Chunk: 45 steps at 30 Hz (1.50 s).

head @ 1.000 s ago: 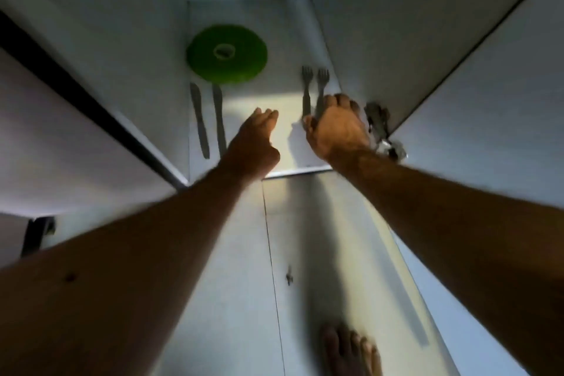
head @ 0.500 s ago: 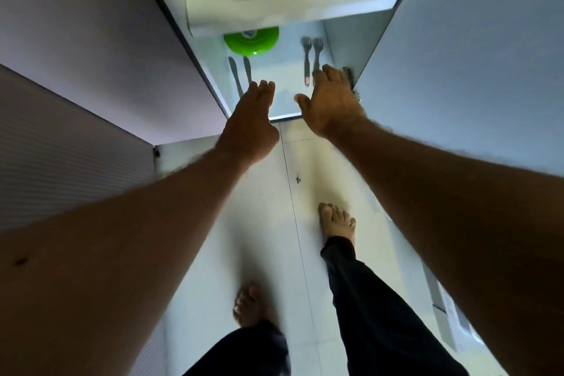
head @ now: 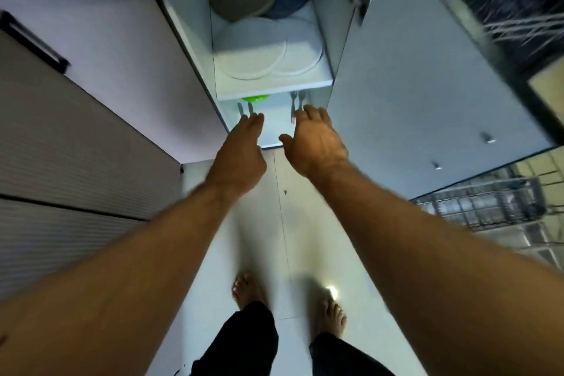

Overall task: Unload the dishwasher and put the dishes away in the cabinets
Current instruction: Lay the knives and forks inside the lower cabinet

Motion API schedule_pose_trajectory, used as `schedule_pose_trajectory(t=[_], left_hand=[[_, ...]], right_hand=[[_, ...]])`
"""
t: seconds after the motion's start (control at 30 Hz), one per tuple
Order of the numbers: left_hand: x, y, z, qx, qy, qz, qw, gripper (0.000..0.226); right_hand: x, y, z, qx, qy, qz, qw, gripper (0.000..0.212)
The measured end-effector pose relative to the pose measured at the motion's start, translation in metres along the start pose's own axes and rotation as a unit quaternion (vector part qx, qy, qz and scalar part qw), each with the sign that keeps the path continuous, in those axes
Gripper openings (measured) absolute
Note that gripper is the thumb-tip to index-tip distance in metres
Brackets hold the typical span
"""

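head view: your left hand [head: 241, 149] and right hand [head: 316, 140], fingers straight and holding nothing, reach toward the cabinet [head: 268, 87] holding forks [head: 297, 99].

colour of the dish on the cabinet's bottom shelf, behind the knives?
Bright green dish, mostly hidden under the shelf above; head view.

Both bare arms reach forward and down, nearly parallel. The left hand [head: 241, 149] shows its back, fingers straight and together, holding nothing. The right hand [head: 317, 142] is spread loosely, thumb out to the side, empty too. Bare feet stand below.
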<state>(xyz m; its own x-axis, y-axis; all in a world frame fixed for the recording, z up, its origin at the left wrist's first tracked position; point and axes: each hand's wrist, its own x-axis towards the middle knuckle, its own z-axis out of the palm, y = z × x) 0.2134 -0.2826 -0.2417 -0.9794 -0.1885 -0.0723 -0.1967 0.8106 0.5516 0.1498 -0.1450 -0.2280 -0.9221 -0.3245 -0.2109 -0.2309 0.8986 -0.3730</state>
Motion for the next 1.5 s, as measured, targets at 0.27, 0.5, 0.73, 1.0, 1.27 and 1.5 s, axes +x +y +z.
schedule_pose_trajectory(t=[0.27,0.5,0.73,1.0,1.27,1.5], left_hand=[[-0.043,0.109,-0.124,0.023,0.041,0.0,0.999,0.058],[-0.089,0.155,-0.164,0.017,0.043,0.002,0.999,0.059],[-0.107,0.181,-0.186,0.017,0.022,0.013,1.0,0.059],[-0.091,0.217,-0.188,0.008,0.058,0.027,0.998,0.058],[-0.093,0.216,-0.175,0.021,0.035,0.04,0.998,0.058],[-0.098,0.2,-0.164,0.07,-0.008,0.033,0.997,0.058]], right_hand=[[-0.078,-0.021,-0.136,-0.016,0.022,-0.034,0.999,0.055],[-0.129,-0.019,-0.199,-0.019,0.05,-0.018,0.998,0.057],[-0.157,0.004,-0.229,-0.108,0.027,-0.015,0.994,0.059],[-0.155,0.026,-0.236,-0.149,-0.013,0.036,0.988,0.049],[-0.149,0.047,-0.231,-0.134,-0.052,0.071,0.987,0.048],[-0.15,0.063,-0.229,-0.115,-0.063,0.061,0.989,0.044]])
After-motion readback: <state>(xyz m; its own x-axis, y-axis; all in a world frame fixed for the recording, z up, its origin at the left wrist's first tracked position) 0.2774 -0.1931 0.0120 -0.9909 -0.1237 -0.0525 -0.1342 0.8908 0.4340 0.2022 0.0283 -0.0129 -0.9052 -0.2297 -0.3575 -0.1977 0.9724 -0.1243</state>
